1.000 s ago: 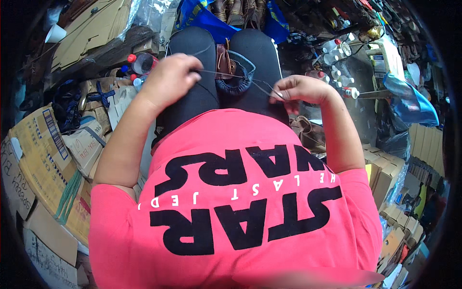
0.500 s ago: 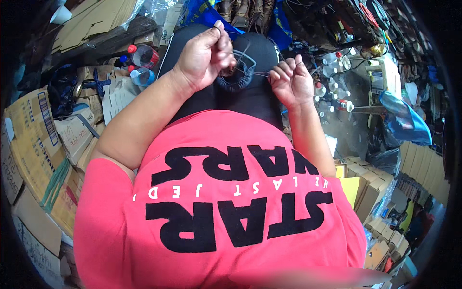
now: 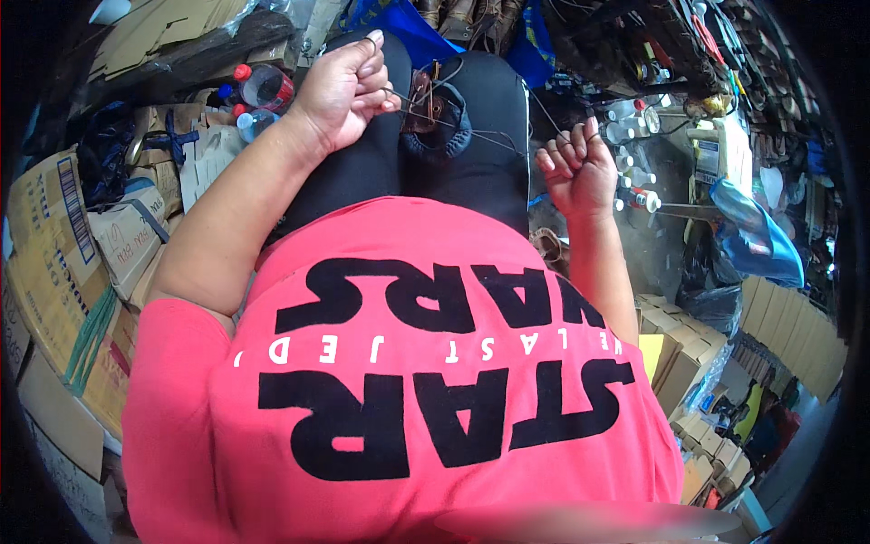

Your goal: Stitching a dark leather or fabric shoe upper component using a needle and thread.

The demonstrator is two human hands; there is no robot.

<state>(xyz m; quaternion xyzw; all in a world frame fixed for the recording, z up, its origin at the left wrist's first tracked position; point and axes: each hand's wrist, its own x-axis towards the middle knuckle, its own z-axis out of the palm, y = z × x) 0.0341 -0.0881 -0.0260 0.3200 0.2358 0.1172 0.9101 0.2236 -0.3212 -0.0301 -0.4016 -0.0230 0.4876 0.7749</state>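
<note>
Between my black-trousered thighs stands a boot (image 3: 444, 145) with a dark padded collar and brown leather at its far side; its lower part is hidden. Thin dark cord (image 3: 412, 98), lace or thread I cannot tell, runs over its opening. My left hand (image 3: 349, 95), raised to the left of the boot, is closed with the cord at its fingers. On the other side, my right hand (image 3: 580, 172) has its fingers curled together at the end of another stretch of cord (image 3: 546, 111). Both hands are apart from the boot itself.
Several brown boots (image 3: 467, 20) lie in a blue bag (image 3: 399, 34) beyond my knees. Plastic bottles (image 3: 265, 88) stand at the left, with several more at the right. Flattened cardboard (image 3: 54, 245) leans on the left; stacked cardboard (image 3: 675, 358) fills the lower right.
My hands have moved farther apart, the left one leftward and the right one rightward and slightly nearer. The cord stretches wider, and more of the boot's opening shows.
</note>
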